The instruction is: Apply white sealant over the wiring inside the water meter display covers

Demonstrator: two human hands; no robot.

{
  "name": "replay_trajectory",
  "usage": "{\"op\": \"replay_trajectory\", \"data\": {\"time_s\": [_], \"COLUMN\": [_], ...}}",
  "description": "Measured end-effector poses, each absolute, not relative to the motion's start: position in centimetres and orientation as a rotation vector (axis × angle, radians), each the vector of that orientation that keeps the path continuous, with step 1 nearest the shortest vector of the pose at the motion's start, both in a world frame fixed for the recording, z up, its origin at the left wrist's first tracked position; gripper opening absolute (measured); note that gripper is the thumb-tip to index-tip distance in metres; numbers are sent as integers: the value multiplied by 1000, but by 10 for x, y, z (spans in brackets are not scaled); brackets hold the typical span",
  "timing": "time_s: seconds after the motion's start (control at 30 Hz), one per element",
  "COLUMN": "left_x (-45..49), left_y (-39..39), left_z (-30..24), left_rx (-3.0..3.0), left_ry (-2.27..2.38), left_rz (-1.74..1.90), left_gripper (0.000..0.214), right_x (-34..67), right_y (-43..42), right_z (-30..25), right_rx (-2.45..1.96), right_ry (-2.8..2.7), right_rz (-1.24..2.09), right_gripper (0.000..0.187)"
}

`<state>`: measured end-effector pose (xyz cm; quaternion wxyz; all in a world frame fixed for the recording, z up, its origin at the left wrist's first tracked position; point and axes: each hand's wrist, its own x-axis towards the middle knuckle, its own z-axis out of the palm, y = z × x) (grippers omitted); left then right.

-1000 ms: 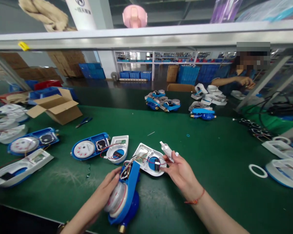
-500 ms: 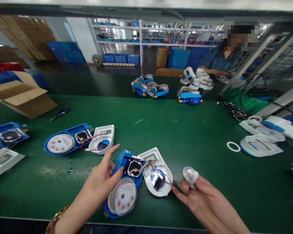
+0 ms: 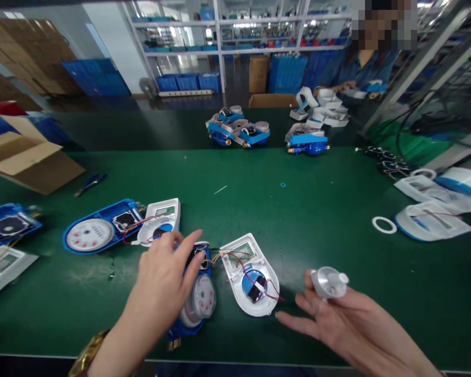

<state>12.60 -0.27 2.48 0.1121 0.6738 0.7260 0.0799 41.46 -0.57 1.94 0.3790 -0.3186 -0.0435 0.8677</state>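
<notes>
My left hand [image 3: 160,283] rests on top of a blue water meter body [image 3: 198,303] near the front edge of the green table [image 3: 259,193], fingers curled over its black module. Coloured wires join that meter to its white cover [image 3: 249,272], which lies open face-up just to the right. My right hand [image 3: 345,319] is further right, palm up with the fingers spread, and a small clear plastic cap [image 3: 329,283] sits pinched at its thumb and fingertips above the table.
Another opened meter [image 3: 98,230] with its white cover [image 3: 159,222] lies to the left. More meters [image 3: 239,131] sit far across, where another person's hand [image 3: 347,86] works. A cardboard box [image 3: 27,157], pliers [image 3: 88,183], a white ring [image 3: 384,225] and white covers [image 3: 432,222] surround.
The blue meter went from standing on edge to lying dial-up, and my left hand moved on top of it. My right hand drew away to the right with the small cap.
</notes>
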Motion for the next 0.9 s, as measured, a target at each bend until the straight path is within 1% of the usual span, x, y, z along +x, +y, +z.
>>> {"op": "replay_trajectory", "data": {"time_s": [0.07, 0.13, 0.23, 0.3, 0.4, 0.53, 0.67, 0.8, 0.9], "left_x": [146, 167, 185, 185, 172, 155, 145, 136, 132], "left_y": [-1, 0, -2, -4, -5, -2, 2, 14, 29], "left_z": [28, 27, 18, 12, 9, 15, 17, 13, 12], "left_rx": [2198, 2382, 2477, 2494, 2487, 2475, 2463, 2440, 2412], "left_ry": [1857, 1535, 1336, 1325, 1371, 1515, 1651, 1601, 1418], "left_rz": [233, 149, 2, -68, -147, -111, -116, -179, -248], "left_gripper": [44, 38, 34, 37, 35, 30, 15, 32, 38], "right_x": [414, 407, 389, 377, 365, 360, 361, 362, 362], "right_y": [4, 19, 38, 40, 25, -1, -2, 7, 13], "right_z": [16, 11, 1, -8, -20, -23, -17, -17, -21], "right_rx": [-821, -817, -813, -815, -816, -797, -770, -781, -947], "right_ry": [-127, -127, -88, -57, -2, 58, 49, -139, -524], "right_rz": [2077, 1974, 1972, 2036, 2133, 2165, 2147, 2056, 1862], "right_gripper": [15, 16, 13, 12, 14, 15, 14, 15, 19]}}
